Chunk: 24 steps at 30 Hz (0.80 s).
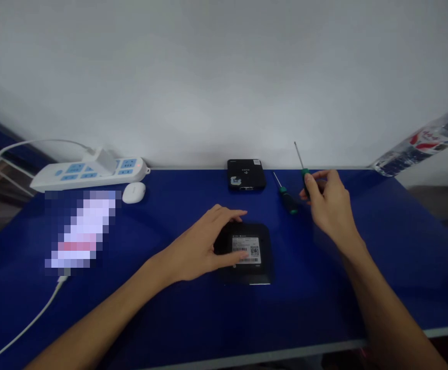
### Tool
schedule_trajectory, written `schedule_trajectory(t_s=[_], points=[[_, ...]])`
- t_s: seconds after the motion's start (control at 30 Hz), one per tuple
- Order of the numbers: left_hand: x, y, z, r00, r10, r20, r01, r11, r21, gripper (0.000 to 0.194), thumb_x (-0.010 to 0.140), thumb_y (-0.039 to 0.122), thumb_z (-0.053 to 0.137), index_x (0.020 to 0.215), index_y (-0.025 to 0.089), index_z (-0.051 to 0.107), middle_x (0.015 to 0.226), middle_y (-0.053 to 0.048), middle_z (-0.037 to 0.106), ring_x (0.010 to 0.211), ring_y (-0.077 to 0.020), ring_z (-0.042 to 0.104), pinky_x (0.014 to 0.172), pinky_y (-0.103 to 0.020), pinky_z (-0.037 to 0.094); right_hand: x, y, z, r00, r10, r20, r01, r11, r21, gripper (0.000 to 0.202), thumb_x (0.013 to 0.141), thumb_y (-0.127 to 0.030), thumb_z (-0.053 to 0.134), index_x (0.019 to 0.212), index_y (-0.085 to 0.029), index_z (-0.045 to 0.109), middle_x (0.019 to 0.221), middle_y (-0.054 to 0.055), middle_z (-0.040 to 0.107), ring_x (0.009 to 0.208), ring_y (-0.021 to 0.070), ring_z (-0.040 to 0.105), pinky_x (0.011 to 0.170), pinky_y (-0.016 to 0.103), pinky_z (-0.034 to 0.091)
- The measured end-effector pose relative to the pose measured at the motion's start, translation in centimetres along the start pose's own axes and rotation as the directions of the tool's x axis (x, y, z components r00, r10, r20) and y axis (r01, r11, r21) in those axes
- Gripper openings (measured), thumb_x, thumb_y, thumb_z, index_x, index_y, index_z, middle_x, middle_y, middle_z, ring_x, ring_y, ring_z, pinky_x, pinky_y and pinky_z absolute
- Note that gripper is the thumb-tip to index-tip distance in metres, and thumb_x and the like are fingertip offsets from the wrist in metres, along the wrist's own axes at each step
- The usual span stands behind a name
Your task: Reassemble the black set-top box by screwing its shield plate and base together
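On the blue table a black box [264,241] lies with its white label up, showing a QR code. My left hand [208,244] rests over its left side, fingers spread, the thumb across the label. My right hand [326,198] is closed around the green and black handle of a screwdriver [300,158], whose metal shaft points up and away. Just left of that hand, a second screwdriver [286,199] with a dark handle lies on the table. Behind the labelled box sits another black box [246,173] with a small white sticker.
A white power strip [122,169] with a plugged-in charger [103,162] stands at the back left. Near it are a white earphone case [134,192] and a blurred-out phone [83,231] on a white cable. Wrapped bottles [424,141] lie at the right against the wall.
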State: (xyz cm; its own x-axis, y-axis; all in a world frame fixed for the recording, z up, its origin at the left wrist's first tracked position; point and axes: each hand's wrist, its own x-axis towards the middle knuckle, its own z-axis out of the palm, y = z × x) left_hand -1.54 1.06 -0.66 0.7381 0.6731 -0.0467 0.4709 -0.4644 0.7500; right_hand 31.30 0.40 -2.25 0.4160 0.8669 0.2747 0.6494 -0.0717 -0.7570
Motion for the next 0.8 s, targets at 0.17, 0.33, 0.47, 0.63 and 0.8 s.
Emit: schedule_trajectory(t_s=[0.17,0.33,0.47,0.63,0.8], points=[[0.5,-0.4,-0.2,0.996,-0.034,-0.082,0.033,0.999,-0.016,0.041,0.094,0.049,0.084,0.13,0.031,0.075,0.13,-0.007,0.069,0.108,-0.0257,0.07,0.074,-0.034,0.061,-1.1,-2.9,0.4,0.996,-0.085,0.029,0.053,0.818,0.573,0.02,0.095,-0.04,0.083,0.094,-0.023,0.072,0.074,-0.002,0.062,0.057,0.0167,0.056,0.056,0.033,0.048],[1.0,-0.2,-0.5,0.993,-0.038,-0.111,0.032,0.998,-0.054,0.041,0.085,0.051,0.092,0.119,0.029,0.081,0.114,-0.005,0.074,0.09,-0.0209,0.07,0.068,-0.031,0.057,-4.1,-5.1,1.5,0.975,-0.168,0.144,0.014,0.696,0.718,0.015,0.1,-0.039,0.082,0.101,-0.024,0.08,0.086,0.001,0.068,0.058,0.0144,0.054,0.051,0.03,0.042],[1.0,-0.3,-0.2,0.989,-0.048,-0.138,0.037,0.997,-0.074,0.044,0.083,0.051,0.095,0.119,0.028,0.082,0.113,-0.005,0.076,0.088,-0.0212,0.07,0.068,-0.032,0.056,-6.1,-5.7,1.8,0.932,-0.315,0.177,0.143,0.772,0.619,0.009,0.104,-0.034,0.079,0.109,-0.027,0.077,0.092,0.0,0.068,0.071,0.0163,0.063,0.064,0.032,0.051],[1.0,-0.7,0.4,0.985,0.001,-0.171,-0.017,0.996,-0.092,0.044,0.083,0.051,0.095,0.118,0.028,0.082,0.115,-0.005,0.078,0.094,-0.0221,0.072,0.079,-0.035,0.058,-6.8,-5.7,1.7,0.873,-0.438,0.213,0.276,0.806,0.524,0.01,0.106,-0.036,0.076,0.113,-0.029,0.075,0.104,0.003,0.069,0.087,0.0207,0.068,0.069,0.033,0.054],[1.0,-0.8,0.7,0.984,0.027,-0.179,-0.048,0.992,-0.114,0.042,0.084,0.047,0.096,0.119,0.028,0.081,0.116,-0.004,0.077,0.096,-0.022,0.072,0.084,-0.037,0.058,-6.7,-5.4,1.7,0.855,-0.464,0.232,0.305,0.812,0.498,0.009,0.107,-0.036,0.074,0.113,-0.029,0.073,0.103,0.002,0.068,0.082,0.0198,0.067,0.06,0.03,0.051]])
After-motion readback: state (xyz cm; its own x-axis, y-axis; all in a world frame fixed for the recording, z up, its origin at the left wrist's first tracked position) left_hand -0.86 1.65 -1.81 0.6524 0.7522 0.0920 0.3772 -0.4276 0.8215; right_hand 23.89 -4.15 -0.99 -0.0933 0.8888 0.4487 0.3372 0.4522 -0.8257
